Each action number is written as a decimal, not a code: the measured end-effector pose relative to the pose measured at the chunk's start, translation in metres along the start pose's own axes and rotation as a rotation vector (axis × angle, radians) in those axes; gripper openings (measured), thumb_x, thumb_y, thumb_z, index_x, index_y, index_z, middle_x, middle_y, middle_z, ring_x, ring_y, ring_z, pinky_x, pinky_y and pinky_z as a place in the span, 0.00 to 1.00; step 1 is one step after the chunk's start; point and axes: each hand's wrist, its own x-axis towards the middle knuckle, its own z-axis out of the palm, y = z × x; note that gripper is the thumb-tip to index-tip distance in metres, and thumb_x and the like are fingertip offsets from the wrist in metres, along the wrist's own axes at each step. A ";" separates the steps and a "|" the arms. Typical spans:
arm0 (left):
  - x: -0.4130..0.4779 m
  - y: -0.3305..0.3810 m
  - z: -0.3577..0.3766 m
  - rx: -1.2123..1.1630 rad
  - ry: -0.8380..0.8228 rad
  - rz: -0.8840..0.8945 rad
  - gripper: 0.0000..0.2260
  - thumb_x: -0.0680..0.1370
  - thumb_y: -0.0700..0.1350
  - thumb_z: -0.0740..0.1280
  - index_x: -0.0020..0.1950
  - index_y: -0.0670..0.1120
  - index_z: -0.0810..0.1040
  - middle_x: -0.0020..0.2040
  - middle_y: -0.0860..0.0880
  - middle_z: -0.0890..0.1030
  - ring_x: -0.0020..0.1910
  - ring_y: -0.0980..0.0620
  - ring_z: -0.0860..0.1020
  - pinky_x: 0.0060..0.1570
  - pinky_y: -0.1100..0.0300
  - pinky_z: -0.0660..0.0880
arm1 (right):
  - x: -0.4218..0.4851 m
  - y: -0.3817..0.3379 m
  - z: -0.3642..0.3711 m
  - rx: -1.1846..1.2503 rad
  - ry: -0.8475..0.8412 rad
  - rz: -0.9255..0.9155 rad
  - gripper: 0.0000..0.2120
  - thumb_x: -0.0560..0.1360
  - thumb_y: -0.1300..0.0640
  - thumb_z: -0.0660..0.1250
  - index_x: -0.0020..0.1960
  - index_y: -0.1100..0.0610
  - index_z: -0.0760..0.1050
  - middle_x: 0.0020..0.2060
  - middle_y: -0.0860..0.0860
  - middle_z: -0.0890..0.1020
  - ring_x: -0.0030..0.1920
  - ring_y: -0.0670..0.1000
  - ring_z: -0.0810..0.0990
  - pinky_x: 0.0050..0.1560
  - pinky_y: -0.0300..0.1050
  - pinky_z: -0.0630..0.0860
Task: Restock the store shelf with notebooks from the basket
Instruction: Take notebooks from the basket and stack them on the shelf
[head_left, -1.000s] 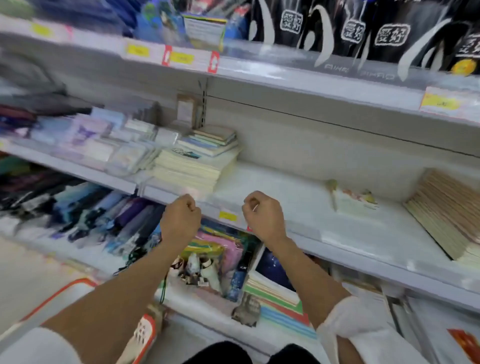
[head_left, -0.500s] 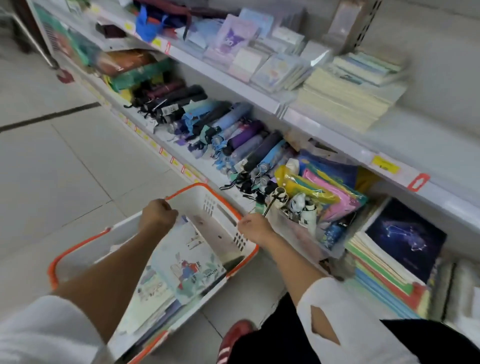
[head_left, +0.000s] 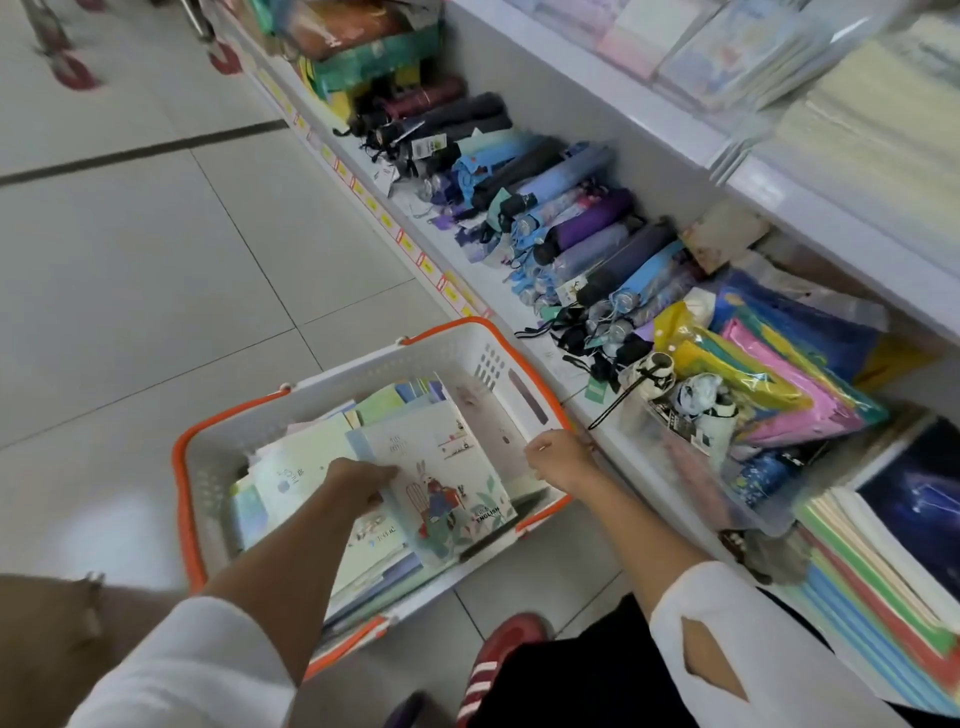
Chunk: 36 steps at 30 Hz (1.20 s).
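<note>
Half a second on, the left hand (head_left: 358, 480) has dropped from the far rim of the basket (head_left: 182, 499) onto the notebooks inside, while the right hand (head_left: 558, 460) stays at the near-right rim. The left fingers curl round the spine-side edge of the rabbit-cover notebook (head_left: 447, 488), which lies on top and spreads away to the right of that grip. The pale stack (head_left: 296, 467) sits under and to the left of it. Whether the right hand clasps the rim or only rests curled against it cannot be told.

A clean lift likely calls for the thumb well under the cover and the spine raised first, clear of the basket wall beyond the grip. The right hand could catch the free edge before the carry to the upper shelf (head_left: 779, 192), above and right.
</note>
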 end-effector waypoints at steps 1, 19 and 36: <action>0.002 -0.001 0.001 0.039 0.020 0.010 0.12 0.72 0.40 0.75 0.44 0.37 0.73 0.52 0.37 0.80 0.48 0.41 0.79 0.51 0.49 0.79 | -0.001 -0.001 0.001 0.002 0.000 0.003 0.09 0.74 0.56 0.62 0.37 0.48 0.77 0.46 0.51 0.84 0.46 0.55 0.83 0.51 0.50 0.81; -0.033 0.055 -0.045 -0.238 -0.271 0.269 0.09 0.80 0.37 0.63 0.59 0.39 0.76 0.57 0.39 0.81 0.53 0.41 0.80 0.55 0.47 0.77 | -0.029 -0.065 -0.007 0.357 -0.313 -0.023 0.27 0.72 0.41 0.70 0.66 0.54 0.73 0.59 0.48 0.79 0.60 0.51 0.76 0.62 0.49 0.73; -0.283 0.173 0.146 -0.064 -0.717 0.653 0.09 0.83 0.39 0.54 0.55 0.42 0.74 0.49 0.41 0.81 0.46 0.42 0.79 0.42 0.55 0.77 | -0.196 -0.018 -0.242 0.519 0.337 -0.261 0.21 0.77 0.68 0.59 0.68 0.55 0.70 0.61 0.55 0.79 0.58 0.57 0.79 0.61 0.56 0.76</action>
